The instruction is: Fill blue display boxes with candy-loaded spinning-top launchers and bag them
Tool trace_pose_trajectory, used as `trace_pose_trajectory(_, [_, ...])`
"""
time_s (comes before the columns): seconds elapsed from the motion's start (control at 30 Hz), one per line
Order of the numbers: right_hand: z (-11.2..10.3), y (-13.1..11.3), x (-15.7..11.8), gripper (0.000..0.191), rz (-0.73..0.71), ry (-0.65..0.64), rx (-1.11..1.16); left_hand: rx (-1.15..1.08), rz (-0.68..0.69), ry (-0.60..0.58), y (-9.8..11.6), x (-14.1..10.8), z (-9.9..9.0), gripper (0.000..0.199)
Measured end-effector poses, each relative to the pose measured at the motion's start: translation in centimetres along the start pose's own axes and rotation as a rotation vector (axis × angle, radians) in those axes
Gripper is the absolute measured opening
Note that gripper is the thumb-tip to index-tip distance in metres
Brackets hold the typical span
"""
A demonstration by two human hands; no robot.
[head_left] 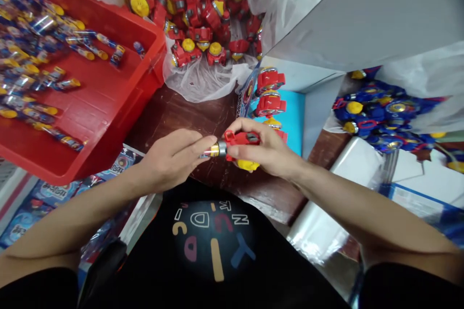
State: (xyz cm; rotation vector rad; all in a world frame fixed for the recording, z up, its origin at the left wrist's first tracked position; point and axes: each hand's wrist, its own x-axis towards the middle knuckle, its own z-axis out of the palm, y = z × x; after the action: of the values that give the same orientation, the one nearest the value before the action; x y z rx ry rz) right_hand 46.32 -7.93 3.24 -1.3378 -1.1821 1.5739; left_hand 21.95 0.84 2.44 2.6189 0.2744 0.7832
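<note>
My left hand (174, 157) pinches a small tube (212, 150) with a yellow and blue print. My right hand (266, 147) is closed around a red toy (241, 139) that has a yellow disc low on its side and a grey collar at its left end. The tube's right end meets that collar, in front of my chest. Just behind my right hand, several red toys (270, 105) stand in a row in a box with a light blue inside (296, 116).
A red bin (105, 82) with many small tubes is at the left. Clear bags hold red toys (195, 14) at the back and blue toys (384, 106) at the right. A grey panel (369, 19) rises at the back right. Plastic sleeves (333, 198) lie right of my body.
</note>
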Motion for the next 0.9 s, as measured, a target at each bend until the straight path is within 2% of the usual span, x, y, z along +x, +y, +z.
trace_pose_trajectory(0.03, [-0.1,0.1,-0.2,0.044,0.093,-0.007,0.084,0.054,0.076,0.015,-0.2,0.0,0.2,0.035])
trace_pose_trajectory(0.07, [-0.4,0.0,-0.5,0.052,0.127,-0.014,0.104,0.065,0.098,0.009,-0.5,0.1,0.3,0.035])
trace_pose_trajectory(0.1, [-0.9,-0.2,-1.0,0.063,0.094,-0.007,0.050,0.036,0.070,-0.011,-0.7,0.3,0.4,0.034])
trace_pose_trajectory(0.17, [-2.1,-0.7,-2.3,0.091,-0.134,0.040,-0.252,-0.088,-0.084,-0.052,-1.1,0.6,0.3,0.031])
trace_pose_trajectory(0.2, [-2.7,-0.8,-3.1,0.099,-0.267,0.066,-0.459,-0.153,-0.162,-0.070,-1.3,0.8,0.3,0.030])
trace_pose_trajectory(0.27, [-3.5,-0.9,-4.6,0.090,-0.442,0.115,-0.831,-0.243,-0.248,-0.091,-1.3,1.0,0.4,0.027])
trace_pose_trajectory(0.33, [-3.5,-0.5,-5.9,0.069,-0.460,0.158,-0.990,-0.249,-0.234,-0.072,-1.0,0.9,1.1,0.027])
trace_pose_trajectory(0.37, [-3.3,-0.2,-6.4,0.065,-0.430,0.192,-0.974,-0.224,-0.191,-0.050,-0.8,0.8,1.7,0.030])
trace_pose_trajectory(0.47, [-2.7,0.5,-7.8,0.070,-0.276,0.321,-0.759,-0.122,-0.026,0.045,0.1,0.4,3.8,0.045])
trace_pose_trajectory(0.57, [-3.1,0.5,-10.3,0.074,-0.199,0.374,-0.666,-0.161,0.068,0.033,0.8,1.3,5.4,0.056])
trace_pose_trajectory(0.63, [-3.9,0.1,-12.8,0.074,-0.200,0.385,-0.744,-0.251,0.070,0.004,0.9,3.2,5.7,0.065])
trace_pose_trajectory(0.7, [-4.7,-0.5,-15.1,0.068,-0.183,0.404,-0.897,-0.317,0.049,0.022,0.6,5.9,6.1,0.071])
trace_pose_trajectory(0.77, [-5.2,-0.5,-16.4,0.059,-0.156,0.398,-1.056,-0.310,0.058,-0.016,-0.3,8.9,7.3,0.062])
trace_pose_trajectory(0.83, [-5.3,0.2,-16.3,0.051,-0.151,0.375,-1.182,-0.255,0.108,-0.158,-1.4,11.4,9.3,0.046])
trace_pose_trajectory(0.9, [-5.0,1.2,-15.2,0.044,-0.151,0.355,-1.290,-0.221,0.110,-0.306,-2.6,12.9,11.4,0.034])
